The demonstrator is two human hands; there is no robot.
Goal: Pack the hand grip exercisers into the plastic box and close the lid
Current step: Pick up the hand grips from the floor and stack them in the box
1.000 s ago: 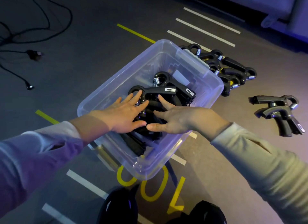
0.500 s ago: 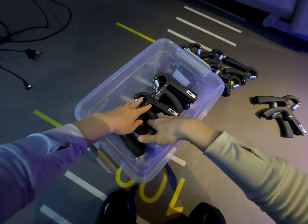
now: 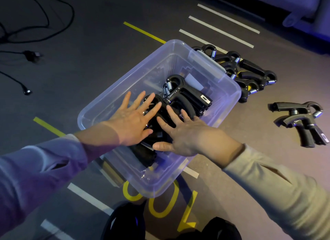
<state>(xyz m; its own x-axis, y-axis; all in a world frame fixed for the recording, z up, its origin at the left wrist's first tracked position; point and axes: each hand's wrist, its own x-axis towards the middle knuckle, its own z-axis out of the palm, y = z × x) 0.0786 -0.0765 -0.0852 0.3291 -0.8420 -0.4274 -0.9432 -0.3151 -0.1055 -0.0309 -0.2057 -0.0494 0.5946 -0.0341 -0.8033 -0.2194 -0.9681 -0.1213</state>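
A clear plastic box (image 3: 230, 89) stands open on the floor, with several black hand grip exercisers (image 3: 187, 95) lying inside it. My left hand (image 3: 132, 121) and my right hand (image 3: 185, 134) are both inside the box, fingers spread flat, resting on top of the exercisers nearest me. Neither hand curls around anything. More exercisers lie in a pile (image 3: 250, 73) on the floor just beyond the box's far right side. Two others (image 3: 301, 120) lie on the floor to the right. I see no lid.
Black cables with plugs (image 3: 28, 55) trail across the floor at the upper left. White and yellow tape lines and a yellow painted number (image 3: 160, 202) mark the floor. Dark shoe tips (image 3: 125, 222) show at the bottom edge. A pale furniture edge (image 3: 294, 16) is at the top right.
Both hands have spread their fingers out flatter over the exercisers in the box. The exercisers under them have shifted slightly toward the near end.
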